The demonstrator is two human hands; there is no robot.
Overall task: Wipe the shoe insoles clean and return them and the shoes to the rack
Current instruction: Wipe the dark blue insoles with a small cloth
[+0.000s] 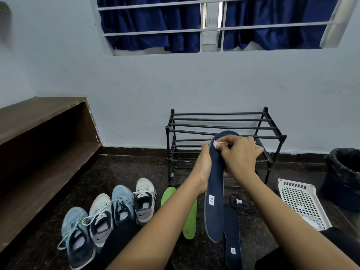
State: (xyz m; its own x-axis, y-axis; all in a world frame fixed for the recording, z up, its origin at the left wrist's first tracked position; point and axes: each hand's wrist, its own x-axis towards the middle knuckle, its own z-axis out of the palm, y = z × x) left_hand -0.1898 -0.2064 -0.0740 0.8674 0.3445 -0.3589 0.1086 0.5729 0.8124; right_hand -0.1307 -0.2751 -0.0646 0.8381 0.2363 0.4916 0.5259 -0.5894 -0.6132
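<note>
Dark floor (136, 172), rack (224, 119) far. Grips navy insole (214, 211) in left hand (203, 168); pinches white wipe (216, 143) against its far tip, right hand (241, 154).

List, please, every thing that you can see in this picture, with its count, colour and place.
shoes: four, two light blue and two white-grey, in a row on the floor at left
green insoles: two, green, on the floor beside the shoes
held insole: one, navy, raised before the rack
floor insole: one, navy, on the floor
rack: one, black, against the wall
basket: one, white, floor at right
bin: one, black, far right
bench: one, brown, left
curtains: two, dark blue, window
wipe: one, white, at the held insole's toe
left hand: grips the held insole
right hand: pinches the wipe
</note>
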